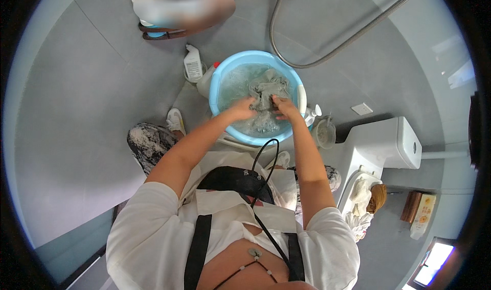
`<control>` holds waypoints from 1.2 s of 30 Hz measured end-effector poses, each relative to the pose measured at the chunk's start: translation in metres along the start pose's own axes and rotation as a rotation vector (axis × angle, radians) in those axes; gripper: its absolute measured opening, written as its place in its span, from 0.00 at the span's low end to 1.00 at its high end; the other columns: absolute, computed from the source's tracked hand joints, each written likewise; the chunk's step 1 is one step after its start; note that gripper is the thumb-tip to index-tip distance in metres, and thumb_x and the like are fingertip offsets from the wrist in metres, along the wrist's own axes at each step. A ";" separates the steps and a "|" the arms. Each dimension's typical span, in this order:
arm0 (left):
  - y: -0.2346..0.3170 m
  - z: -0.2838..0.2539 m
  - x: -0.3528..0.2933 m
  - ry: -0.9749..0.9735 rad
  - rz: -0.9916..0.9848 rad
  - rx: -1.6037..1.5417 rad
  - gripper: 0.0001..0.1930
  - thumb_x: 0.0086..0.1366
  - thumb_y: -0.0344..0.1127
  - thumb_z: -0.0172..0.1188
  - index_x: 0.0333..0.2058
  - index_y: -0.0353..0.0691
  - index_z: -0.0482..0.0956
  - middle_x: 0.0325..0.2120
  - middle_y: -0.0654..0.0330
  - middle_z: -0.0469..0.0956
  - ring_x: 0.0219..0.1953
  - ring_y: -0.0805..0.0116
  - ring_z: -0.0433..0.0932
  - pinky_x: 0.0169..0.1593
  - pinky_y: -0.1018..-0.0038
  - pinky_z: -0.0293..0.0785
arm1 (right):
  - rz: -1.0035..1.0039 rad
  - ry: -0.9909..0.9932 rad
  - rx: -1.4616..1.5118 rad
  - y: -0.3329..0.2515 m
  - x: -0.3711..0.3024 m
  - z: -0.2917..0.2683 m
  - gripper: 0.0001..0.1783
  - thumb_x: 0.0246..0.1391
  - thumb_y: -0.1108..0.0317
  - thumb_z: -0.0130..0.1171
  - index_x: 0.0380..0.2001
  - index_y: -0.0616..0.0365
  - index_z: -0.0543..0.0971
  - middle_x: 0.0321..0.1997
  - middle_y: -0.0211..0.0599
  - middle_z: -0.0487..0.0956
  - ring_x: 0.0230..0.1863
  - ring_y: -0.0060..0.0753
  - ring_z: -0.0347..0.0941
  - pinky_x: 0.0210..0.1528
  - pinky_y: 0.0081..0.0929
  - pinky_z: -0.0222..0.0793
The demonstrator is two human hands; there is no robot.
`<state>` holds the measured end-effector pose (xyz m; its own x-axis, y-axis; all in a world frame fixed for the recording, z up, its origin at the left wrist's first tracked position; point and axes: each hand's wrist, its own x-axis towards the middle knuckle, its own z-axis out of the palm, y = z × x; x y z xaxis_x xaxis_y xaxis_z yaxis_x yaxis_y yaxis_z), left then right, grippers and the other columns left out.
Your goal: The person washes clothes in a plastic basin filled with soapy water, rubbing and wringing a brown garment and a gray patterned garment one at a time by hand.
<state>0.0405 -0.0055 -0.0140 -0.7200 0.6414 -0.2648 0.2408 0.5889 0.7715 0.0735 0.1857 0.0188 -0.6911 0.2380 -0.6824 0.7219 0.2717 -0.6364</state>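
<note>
A light blue basin (215,88) holds sudsy water and a wet, crumpled grey cloth (271,83). Part of the cloth bulges above the water toward the basin's far side. My left hand (242,109) has its fingers closed at the cloth's near left edge. From the right, my right hand (285,108) grips the same cloth, its thumb side against the fabric. Some fingertips of both hands are hard to see among the folds and water. Bubbles (266,124) froth between the hands and the basin's near wall.
Left of the basin stand a white bottle (193,62) and a red-capped jug (205,81). On the right are a white bottle with a pump top (312,115), a clear container (324,132) and a toilet (383,142) with clothes on it. A metal hose (353,37) curves behind the basin.
</note>
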 end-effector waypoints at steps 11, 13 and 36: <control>-0.019 -0.016 0.009 0.284 -0.239 -0.944 0.13 0.58 0.38 0.47 0.37 0.37 0.73 0.30 0.64 0.73 0.33 0.71 0.71 0.37 0.74 0.65 | -0.296 0.414 -0.676 -0.013 0.024 0.053 0.42 0.35 0.63 0.63 0.52 0.68 0.54 0.56 0.52 0.56 0.53 0.52 0.60 0.54 0.35 0.58; -0.038 -0.014 0.016 0.456 -0.240 -0.897 0.13 0.58 0.39 0.48 0.37 0.37 0.72 0.32 0.62 0.73 0.35 0.69 0.70 0.39 0.74 0.65 | -0.311 0.401 -0.759 -0.010 0.023 0.064 0.30 0.40 0.70 0.55 0.49 0.60 0.59 0.57 0.45 0.51 0.54 0.53 0.58 0.54 0.40 0.57; -0.021 0.001 0.052 0.023 -0.357 -1.801 0.29 0.59 0.57 0.43 0.52 0.45 0.60 0.51 0.57 0.62 0.52 0.60 0.62 0.53 0.61 0.58 | -0.642 0.080 0.236 -0.036 -0.024 0.028 0.22 0.38 0.75 0.43 0.40 0.55 0.75 0.37 0.38 0.75 0.40 0.26 0.68 0.45 0.20 0.60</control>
<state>-0.0014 0.0155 -0.0447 -0.5855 0.6034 -0.5413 -0.8052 -0.5105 0.3017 0.0651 0.1446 0.0477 -0.9782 0.1685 -0.1217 0.1509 0.1736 -0.9732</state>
